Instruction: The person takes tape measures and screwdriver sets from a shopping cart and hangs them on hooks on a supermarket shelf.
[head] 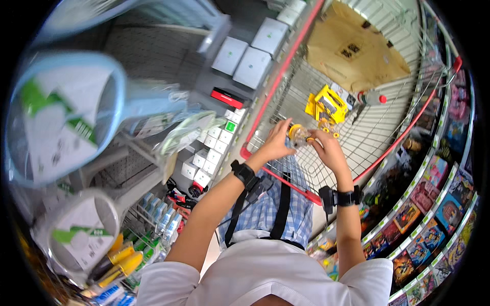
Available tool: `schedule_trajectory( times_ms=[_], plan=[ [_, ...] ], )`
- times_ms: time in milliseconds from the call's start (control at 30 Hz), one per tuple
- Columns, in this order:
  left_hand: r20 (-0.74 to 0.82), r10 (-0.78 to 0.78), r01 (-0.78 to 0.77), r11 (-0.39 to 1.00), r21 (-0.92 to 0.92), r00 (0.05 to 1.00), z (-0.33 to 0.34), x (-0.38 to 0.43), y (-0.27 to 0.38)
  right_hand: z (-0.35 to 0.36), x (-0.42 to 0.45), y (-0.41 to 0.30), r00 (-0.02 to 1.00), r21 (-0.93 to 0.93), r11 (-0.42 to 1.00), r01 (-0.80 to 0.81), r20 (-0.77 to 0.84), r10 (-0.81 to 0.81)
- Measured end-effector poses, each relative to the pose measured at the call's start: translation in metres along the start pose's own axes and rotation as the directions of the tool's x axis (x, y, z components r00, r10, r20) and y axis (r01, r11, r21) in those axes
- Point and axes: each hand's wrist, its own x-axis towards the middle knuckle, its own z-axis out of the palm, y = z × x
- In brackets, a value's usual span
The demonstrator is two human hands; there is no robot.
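Over the near end of a wire shopping cart (285, 64), my left hand (276, 142) holds a small clear item with a yellow ring (298, 134), perhaps a toy or container. The fingers of my right hand (325, 147) touch its right side, at a small orange and dark part. Just beyond, a yellow plastic toy vehicle (330, 104) lies in the cart, with small orange-yellow wheeled parts (328, 128) beside it. A clear bottle with a red cap (371, 98) lies to the right. A large brown paper bag (352, 49) fills the far part of the cart.
Left of the cart, a shelf carries white boxes (252, 67) and a red-and-black box (227, 98). Blue-rimmed (121, 82) and white-rimmed (115, 214) objects with labels hang close at the left. Curving along the right are shelves of colourful packaged goods (428, 183).
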Motion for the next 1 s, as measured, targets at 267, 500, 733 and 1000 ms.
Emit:
schedule_trajectory(
  times_ms=[267, 500, 733, 1000],
  plan=[
    [-0.345, 0.167, -0.303, 0.869, -0.390, 0.924, -0.088, -0.162, 0.117, -0.029, -0.022, -0.237, 0.876, 0.188, 0.860, 0.474, 0.000, -0.483],
    [-0.697, 0.310, -0.489, 0.870, -0.067, 0.647, -0.167, -0.341, 0.191, -0.015, -0.052, -0.424, 0.556, 0.654, 0.397, 0.644, -0.043, -0.830],
    [-0.835, 0.506, -0.489, 0.796, 0.357, 0.214, -0.180, -0.451, 0.256, -0.015, -0.099, -0.556, 0.311, 0.752, 0.178, 0.635, -0.038, -0.950],
    [-0.870, 0.492, -0.564, 0.726, 0.394, 0.026, -0.226, -0.498, 0.316, -0.013, -0.109, -0.655, 0.331, 0.894, 0.155, 0.420, 0.009, -0.944]
  ],
)
